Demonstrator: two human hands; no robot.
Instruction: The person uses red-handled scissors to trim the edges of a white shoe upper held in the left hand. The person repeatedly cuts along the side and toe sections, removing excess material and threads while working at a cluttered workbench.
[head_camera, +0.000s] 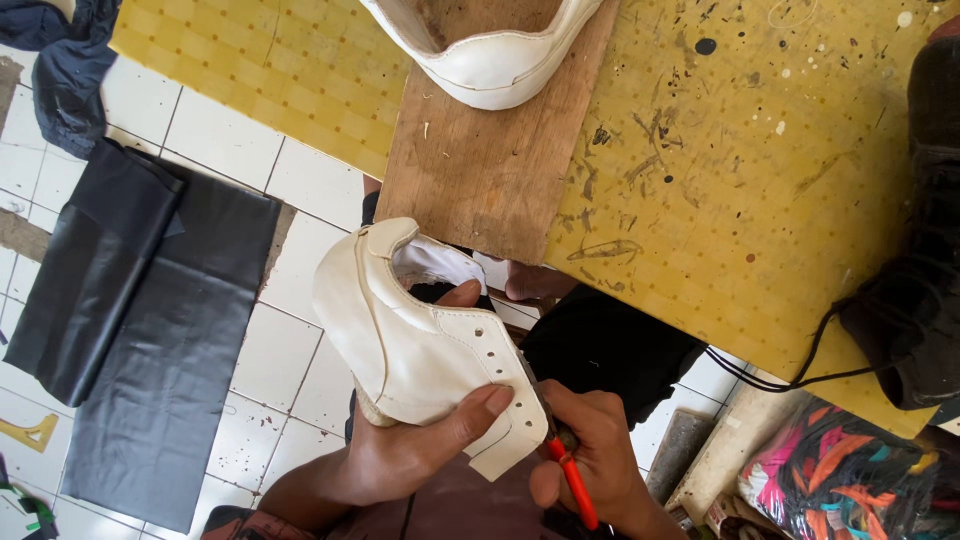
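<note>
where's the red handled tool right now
In the head view, low and right of centre: the red-handled tool is gripped in the right hand, its tip against the white shoe upper held by the left hand.

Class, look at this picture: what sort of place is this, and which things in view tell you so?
Probably a small shoemaking or shoe-repair workshop. The left hand holds an unfinished white shoe upper, the right hand works it with red-handled pliers, and black leather sheets lie on the tiled floor.

Single head-worn view, looking steeply down, close over lap. Near edge of yellow desk (760, 200) fills upper frame; tiled floor (290, 360) below at left. No second view.
</note>
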